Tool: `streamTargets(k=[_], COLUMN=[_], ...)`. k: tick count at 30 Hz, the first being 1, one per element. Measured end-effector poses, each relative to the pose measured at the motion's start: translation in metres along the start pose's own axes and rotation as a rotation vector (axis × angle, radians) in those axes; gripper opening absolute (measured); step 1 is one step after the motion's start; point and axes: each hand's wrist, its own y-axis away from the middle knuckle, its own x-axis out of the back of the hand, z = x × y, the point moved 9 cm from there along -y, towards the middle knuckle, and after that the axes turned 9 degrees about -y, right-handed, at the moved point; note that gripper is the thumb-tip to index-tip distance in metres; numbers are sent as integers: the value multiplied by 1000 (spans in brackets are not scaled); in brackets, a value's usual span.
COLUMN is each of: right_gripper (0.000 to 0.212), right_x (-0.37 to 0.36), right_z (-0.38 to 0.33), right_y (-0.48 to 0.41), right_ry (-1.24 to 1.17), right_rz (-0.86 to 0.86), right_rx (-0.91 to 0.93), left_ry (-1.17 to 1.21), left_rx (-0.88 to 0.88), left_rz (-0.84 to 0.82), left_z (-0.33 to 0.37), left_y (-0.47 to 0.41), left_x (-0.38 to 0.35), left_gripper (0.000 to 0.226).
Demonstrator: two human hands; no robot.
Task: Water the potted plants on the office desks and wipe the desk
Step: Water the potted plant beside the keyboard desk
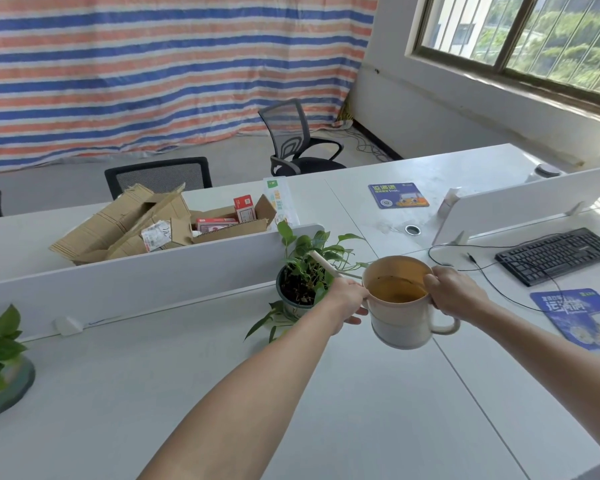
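The left grip point(347, 299) holds the watering can point(400, 323) at the root of its spout point(323, 263), and the right grip point(454, 292) clasps its rim by the handle, probably to steady the water. The spout reaches over the potted plant point(302, 285) at the bench's point(187, 393) far edge, ready to wet the soil.

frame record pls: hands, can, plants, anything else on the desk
left hand: holds watering can at spout side
right hand: grips its rim above the handle
can: held above desk, brownish water inside
spout: among middle plant leaves, no stream visible
second plant: far left on desk
keyboard: right, on desk
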Motion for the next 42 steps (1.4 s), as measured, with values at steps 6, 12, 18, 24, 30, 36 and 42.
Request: streamTargets(k=[6,12,18,24,30,36,42], right_gripper=[21,24,30,39,22,20,21], right_x=[-12,-5,10,21,14,0,-2], right_z=[9,16,14,6,3,11,20], right_y=[11,17,14,11,13,18,20], right_ry=[-22,26,87,62,-6,2,88], right_rz=[-38,-27,0,16,9,-12,-12], right_rx=[-11,-37,-45,-43,-3,-9,-28], left_ry=[-8,21,31,75,97,76,86], left_rx=[35,66,54,34,38,72,98], left_rz=[-16,-83,-109,-46,7,1,-47], left_z=[-16,-19,-6,7,1,-17,-25], left_y=[8,13,14,8,10,12,14], left_x=[-3,-21,-33,-24,-11,-12,-28], left_gripper=[10,15,24,27,18,21,20])
